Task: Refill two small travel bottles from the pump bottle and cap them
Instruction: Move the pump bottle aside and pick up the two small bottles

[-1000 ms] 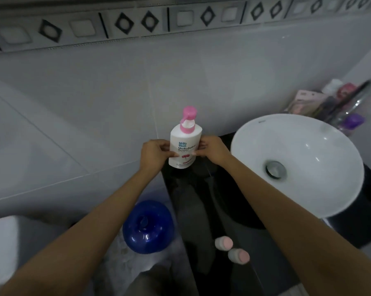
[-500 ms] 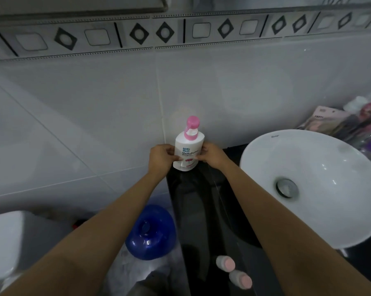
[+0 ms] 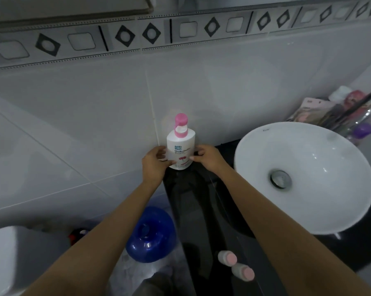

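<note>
Head view: your left hand point(image 3: 153, 163) and right hand point(image 3: 207, 158) are both on the pump bottle point(image 3: 180, 149), one on each side, grip closed around its lower body from left and right. The bottle stands upright at the far end of the black desk point(image 3: 201, 210), hard against the white wall tiles point(image 3: 84, 124), pink pump head on top. The two small travel bottles point(image 3: 237, 264) sit at the near end of the desk, just beside each other, pink caps on, well apart from the pump bottle. White basin point(image 3: 304, 176) to the right on the same desk. Blue jug point(image 3: 151, 238) on the floor left of the desk.
</note>
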The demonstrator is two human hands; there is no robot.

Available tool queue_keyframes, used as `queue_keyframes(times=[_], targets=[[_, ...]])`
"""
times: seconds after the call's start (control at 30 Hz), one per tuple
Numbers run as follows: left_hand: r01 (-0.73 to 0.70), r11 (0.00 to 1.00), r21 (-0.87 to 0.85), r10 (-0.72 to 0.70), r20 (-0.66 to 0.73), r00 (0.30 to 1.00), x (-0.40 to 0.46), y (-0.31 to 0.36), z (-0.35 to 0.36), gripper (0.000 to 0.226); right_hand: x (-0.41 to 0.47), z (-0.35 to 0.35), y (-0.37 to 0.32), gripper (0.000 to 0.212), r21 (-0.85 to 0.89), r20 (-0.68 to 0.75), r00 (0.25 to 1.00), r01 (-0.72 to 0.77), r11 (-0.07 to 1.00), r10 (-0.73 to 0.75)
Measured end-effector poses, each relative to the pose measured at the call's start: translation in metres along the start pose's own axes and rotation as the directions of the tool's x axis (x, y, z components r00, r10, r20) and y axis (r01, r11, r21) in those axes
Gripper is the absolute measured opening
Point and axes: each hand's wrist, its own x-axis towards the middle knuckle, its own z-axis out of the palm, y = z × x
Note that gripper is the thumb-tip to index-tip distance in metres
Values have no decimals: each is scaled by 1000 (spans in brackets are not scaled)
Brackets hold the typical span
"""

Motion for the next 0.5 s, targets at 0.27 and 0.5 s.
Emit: queue_keyframes(times=[0.27,0.5], targets=[[1,988,-152,59,387,920,-92,-9,10,19,-121,-14,18,29,135,-125,990,-52,989,69],[-226,958,-179,279,771,572,-150,0,31,53,-256,-2,73,15,243,-415,893,-76,967,174]])
